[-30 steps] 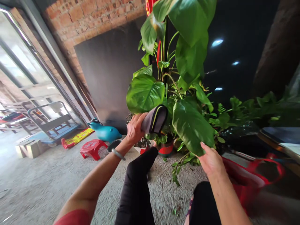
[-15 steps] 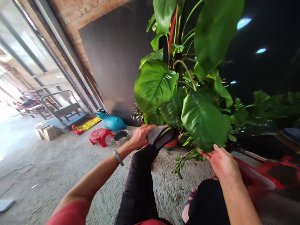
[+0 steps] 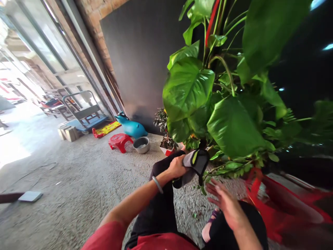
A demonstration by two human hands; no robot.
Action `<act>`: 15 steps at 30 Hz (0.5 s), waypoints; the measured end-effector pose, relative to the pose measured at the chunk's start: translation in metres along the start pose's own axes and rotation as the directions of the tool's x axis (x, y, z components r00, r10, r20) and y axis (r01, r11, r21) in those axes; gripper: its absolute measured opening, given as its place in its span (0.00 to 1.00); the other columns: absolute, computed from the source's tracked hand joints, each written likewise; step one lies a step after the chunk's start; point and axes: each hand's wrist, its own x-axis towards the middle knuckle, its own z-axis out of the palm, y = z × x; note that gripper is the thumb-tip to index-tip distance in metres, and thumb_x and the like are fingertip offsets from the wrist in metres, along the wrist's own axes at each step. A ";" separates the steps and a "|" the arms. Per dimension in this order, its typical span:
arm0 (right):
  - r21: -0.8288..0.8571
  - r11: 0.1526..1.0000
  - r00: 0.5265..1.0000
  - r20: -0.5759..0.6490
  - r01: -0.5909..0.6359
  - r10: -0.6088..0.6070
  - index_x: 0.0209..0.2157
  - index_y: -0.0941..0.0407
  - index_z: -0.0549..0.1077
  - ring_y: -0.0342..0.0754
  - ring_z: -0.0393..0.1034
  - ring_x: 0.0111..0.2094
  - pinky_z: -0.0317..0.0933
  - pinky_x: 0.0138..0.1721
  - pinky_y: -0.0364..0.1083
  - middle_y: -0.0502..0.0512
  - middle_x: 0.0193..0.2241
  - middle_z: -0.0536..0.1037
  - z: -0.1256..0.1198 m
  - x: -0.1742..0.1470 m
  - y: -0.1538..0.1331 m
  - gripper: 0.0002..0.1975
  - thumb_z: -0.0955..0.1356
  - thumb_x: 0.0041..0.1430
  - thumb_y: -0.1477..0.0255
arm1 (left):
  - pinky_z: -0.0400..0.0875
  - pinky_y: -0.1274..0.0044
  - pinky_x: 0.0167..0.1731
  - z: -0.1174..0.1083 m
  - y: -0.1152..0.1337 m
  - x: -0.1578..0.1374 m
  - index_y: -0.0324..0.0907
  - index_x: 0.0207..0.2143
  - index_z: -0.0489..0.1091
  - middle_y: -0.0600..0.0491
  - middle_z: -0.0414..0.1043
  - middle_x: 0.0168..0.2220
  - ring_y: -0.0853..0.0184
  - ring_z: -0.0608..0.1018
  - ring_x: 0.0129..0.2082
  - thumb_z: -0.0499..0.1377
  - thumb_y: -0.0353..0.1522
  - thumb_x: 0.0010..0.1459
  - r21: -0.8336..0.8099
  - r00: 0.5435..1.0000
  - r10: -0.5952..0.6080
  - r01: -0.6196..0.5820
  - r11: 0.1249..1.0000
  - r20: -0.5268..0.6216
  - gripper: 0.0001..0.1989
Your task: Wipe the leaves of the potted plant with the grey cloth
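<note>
My left hand, a pale bangle on its wrist, is closed around a grey and black soft item with a yellow-green patch. I cannot make out what kind of item it is; it hangs above my black-trousered leg. Bare and slightly blurred, my right hand is open, its fingers pointing toward that item but apart from it. Just beyond both hands rises a large leafy green plant, whose low stems reach down near the item.
A red translucent bag lies at my right. To the left on the concrete floor are a metal bowl, red stool, blue animal toy and platform trolley. A small potted plant stands before the dark panel.
My left hand has brought the grey and black item lower and to the right. My right hand has come away from the big leaf, down and left. The view has shifted.
</note>
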 end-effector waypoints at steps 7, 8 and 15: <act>-0.047 0.998 0.995 0.096 0.031 -0.027 0.38 0.53 0.86 0.63 0.81 0.51 0.77 0.48 0.54 0.57 0.42 0.88 0.048 -0.029 0.055 0.23 0.84 0.37 0.61 | 0.72 0.56 0.62 0.062 0.015 -0.051 0.43 0.68 0.66 0.39 0.70 0.65 0.43 0.73 0.62 0.68 0.35 0.48 0.070 0.990 0.122 -0.126 0.990 0.066 0.43; -0.032 0.999 0.999 0.041 0.030 -0.028 0.37 0.53 0.85 0.64 0.82 0.51 0.77 0.49 0.55 0.56 0.39 0.89 0.046 -0.028 0.060 0.22 0.84 0.37 0.61 | 0.72 0.54 0.61 0.071 0.014 -0.059 0.44 0.70 0.65 0.39 0.68 0.66 0.42 0.72 0.62 0.68 0.36 0.48 0.075 0.988 0.131 -0.137 0.988 0.078 0.44; 0.053 0.997 0.983 -0.178 0.055 -0.044 0.33 0.49 0.84 0.59 0.84 0.44 0.80 0.42 0.51 0.52 0.33 0.88 0.042 -0.018 0.068 0.14 0.82 0.42 0.62 | 0.75 0.53 0.59 0.050 -0.030 -0.055 0.46 0.66 0.69 0.39 0.74 0.61 0.44 0.77 0.58 0.77 0.37 0.40 -0.305 0.959 0.174 -0.101 0.947 0.222 0.48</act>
